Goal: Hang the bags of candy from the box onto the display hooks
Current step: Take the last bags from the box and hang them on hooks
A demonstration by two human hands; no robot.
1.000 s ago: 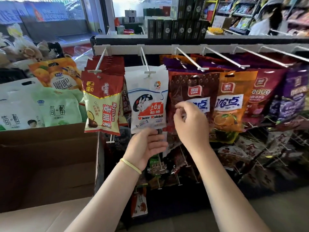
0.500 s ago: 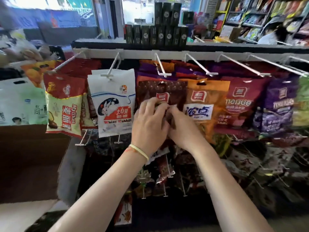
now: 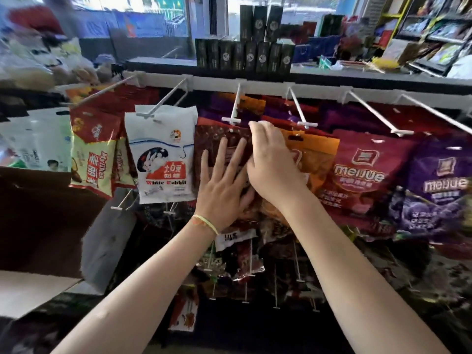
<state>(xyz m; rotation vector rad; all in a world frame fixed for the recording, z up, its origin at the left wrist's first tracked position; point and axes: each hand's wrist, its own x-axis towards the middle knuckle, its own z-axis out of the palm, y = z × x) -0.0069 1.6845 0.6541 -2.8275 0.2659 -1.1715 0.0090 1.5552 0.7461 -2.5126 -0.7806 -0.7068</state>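
Far to the left of my hands sits the cardboard box (image 3: 38,221), only its dark flank in view. Nearer, the white rabbit bag (image 3: 163,157) hangs just left of where I'm working. My left hand (image 3: 224,190) lies flat with straight fingers pressed against the dark brown candy bag (image 3: 217,139), steadying its face. My right hand (image 3: 270,162) curls at that bag's upper right corner; I judge it pinches the top edge, though the fingertips are hidden. Just above and left of that pinch is the white display hook (image 3: 231,120). The orange bag (image 3: 319,154) sits directly right of my grip. The risk: the hang hole misses the hook's tip and the bag drops, or my right wrist drags the orange bag off its peg.
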